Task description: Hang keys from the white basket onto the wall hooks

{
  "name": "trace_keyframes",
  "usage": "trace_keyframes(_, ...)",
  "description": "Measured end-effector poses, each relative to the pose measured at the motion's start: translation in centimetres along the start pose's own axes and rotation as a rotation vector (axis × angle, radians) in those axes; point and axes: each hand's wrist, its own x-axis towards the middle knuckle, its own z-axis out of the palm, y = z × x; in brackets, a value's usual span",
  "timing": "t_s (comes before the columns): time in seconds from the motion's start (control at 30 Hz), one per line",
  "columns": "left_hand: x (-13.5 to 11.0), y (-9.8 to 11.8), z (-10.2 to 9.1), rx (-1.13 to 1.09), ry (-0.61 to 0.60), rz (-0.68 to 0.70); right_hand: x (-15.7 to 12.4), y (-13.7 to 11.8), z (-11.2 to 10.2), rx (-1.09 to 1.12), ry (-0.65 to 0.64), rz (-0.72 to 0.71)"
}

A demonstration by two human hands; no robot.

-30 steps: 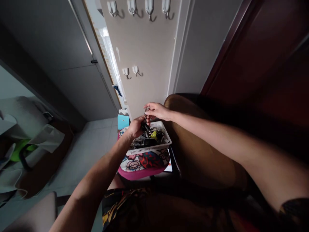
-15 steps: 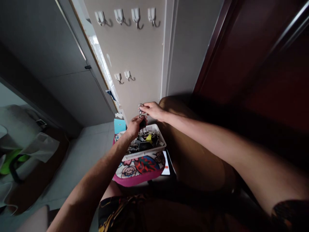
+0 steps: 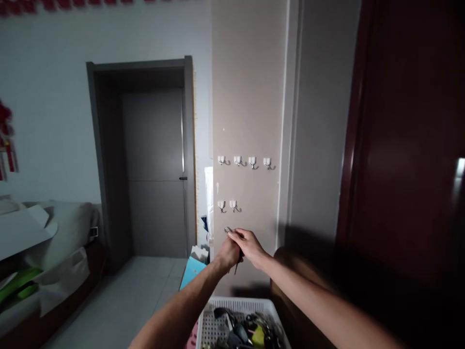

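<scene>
My left hand (image 3: 228, 253) is closed around a bunch of keys, mostly hidden by the fingers. A metal key ring (image 3: 227, 230) sticks up above it, and one thin key (image 3: 237, 267) hangs below. My right hand (image 3: 250, 246) is closed against the left, its thumb and fingers at the top of the bunch by the ring. Both hands are just under the lower pair of wall hooks (image 3: 233, 205). Below them, a white plastic basket (image 3: 241, 304) holds keys, dark fobs and a yellow item (image 3: 258, 335).
An upper row of wall hooks (image 3: 252, 161) is on the beige wall panel (image 3: 250, 97). A light blue box (image 3: 192, 271) stands left of the basket. A brown rounded surface (image 3: 290, 271) is at right, beside a dark red door (image 3: 407, 145). A grey door (image 3: 154, 169) stands behind.
The view has tilted up, so the hooks appear lower. My hands have lifted from over the basket toward the lower hooks, carrying the keys. My right hand has closed in against the left.
</scene>
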Motion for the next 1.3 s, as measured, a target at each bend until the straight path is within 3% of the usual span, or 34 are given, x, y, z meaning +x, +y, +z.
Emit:
trace_keyframes(0.13,1.3,1.9,-1.7,0.061,0.076,0.014,2.3,-2.1,0.2,0.011,0.067,-0.077)
trace_keyframes(0.3,3.8,3.8,-4.2,0.092,0.151,0.263,6.8,-5.6,-0.3,0.108,0.213,-0.133)
trace_keyframes(0.5,5.9,6.6,-6.5,0.192,0.303,0.271,13.0,-9.4,-0.4,0.158,0.319,-0.17)
trace_keyframes(0.63,6.6,8.3,-7.1,0.26,0.344,0.261,15.6,-11.1,-0.6,0.234,0.377,-0.14)
trace_keyframes(0.93,8.7,7.5,-7.2,0.315,0.32,0.272,17.4,-10.4,-1.0,0.255,0.314,-0.02)
trace_keyframes(1.1,8.3,7.5,-7.1,0.348,0.304,0.294,17.8,-9.7,-1.1,0.171,0.301,0.009)
trace_keyframes(1.3,7.4,7.1,-7.2,0.411,0.277,0.217,17.9,-8.9,-1.0,0.026,0.308,-0.024)
